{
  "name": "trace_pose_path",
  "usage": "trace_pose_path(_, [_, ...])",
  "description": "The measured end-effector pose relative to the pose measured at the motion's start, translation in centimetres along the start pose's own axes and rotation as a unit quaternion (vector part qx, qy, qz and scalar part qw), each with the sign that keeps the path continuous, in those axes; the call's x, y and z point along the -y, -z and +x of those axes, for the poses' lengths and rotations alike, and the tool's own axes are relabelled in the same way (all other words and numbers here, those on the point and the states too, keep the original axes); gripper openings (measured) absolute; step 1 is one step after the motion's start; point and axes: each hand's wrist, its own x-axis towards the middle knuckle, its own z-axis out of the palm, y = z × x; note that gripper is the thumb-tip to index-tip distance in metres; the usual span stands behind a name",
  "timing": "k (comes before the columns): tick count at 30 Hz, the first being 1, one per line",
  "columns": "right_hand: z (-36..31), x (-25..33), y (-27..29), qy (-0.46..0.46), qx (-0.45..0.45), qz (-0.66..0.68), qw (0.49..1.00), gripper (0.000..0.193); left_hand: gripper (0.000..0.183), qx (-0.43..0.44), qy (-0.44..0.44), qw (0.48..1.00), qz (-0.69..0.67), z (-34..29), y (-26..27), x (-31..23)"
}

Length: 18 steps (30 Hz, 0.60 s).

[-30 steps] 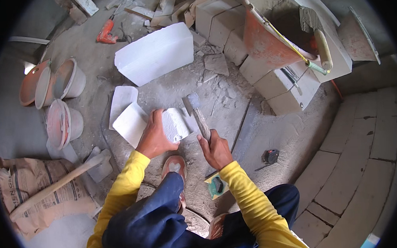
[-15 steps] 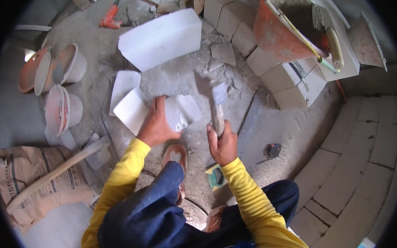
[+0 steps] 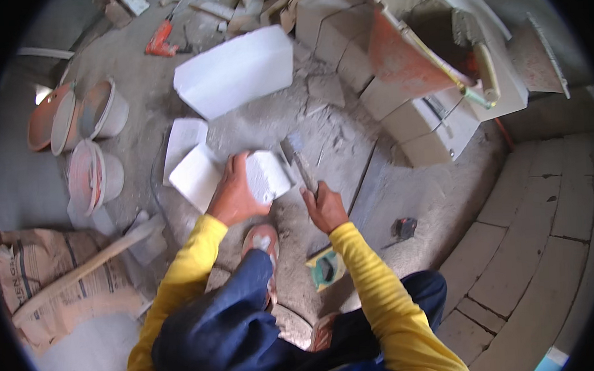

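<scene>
My left hand (image 3: 232, 197) is wrapped around a small white lightweight-block piece (image 3: 267, 176), holding it just above the floor. My right hand (image 3: 326, 207) grips the wooden handle of a brick hammer (image 3: 303, 166). The hammer's metal head is at the upper right edge of the block piece; whether it touches cannot be made out. Left of the piece, two white block offcuts (image 3: 194, 176) lie one partly over the other. Beyond them lies a large white block (image 3: 234, 73).
Plastic buckets (image 3: 108, 109) stand at left, above a paper sack (image 3: 67, 285) with a long wooden handle (image 3: 93, 265) across it. An orange drill (image 3: 160, 41) lies far back. A mortar tub (image 3: 404, 59) rests on blocks at right, near a block wall (image 3: 521, 241). A tape measure (image 3: 405, 228) lies on the floor.
The hammer has swung left and down, its head going from raised beside the block piece to its edge. My left hand keeps its hold. The view has shifted slightly.
</scene>
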Motion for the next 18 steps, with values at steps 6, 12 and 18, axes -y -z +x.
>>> trace_pose_path(6, [-1.5,3.7,2.9,-0.003,-0.042,0.078,0.996,0.04,0.116,0.004,0.013,1.0,0.001,0.2,0.4,-0.8])
trace_pose_path(12, [-0.2,1.8,1.0,0.022,-0.017,-0.016,0.999,0.042,0.112,-0.018,0.016,1.0,-0.002,-0.5,0.0,-0.1])
trace_pose_path(18, [-0.9,-0.3,0.8,-0.027,0.032,-0.004,0.999,0.046,0.111,0.008,0.014,1.0,0.005,0.3,-0.3,-1.8])
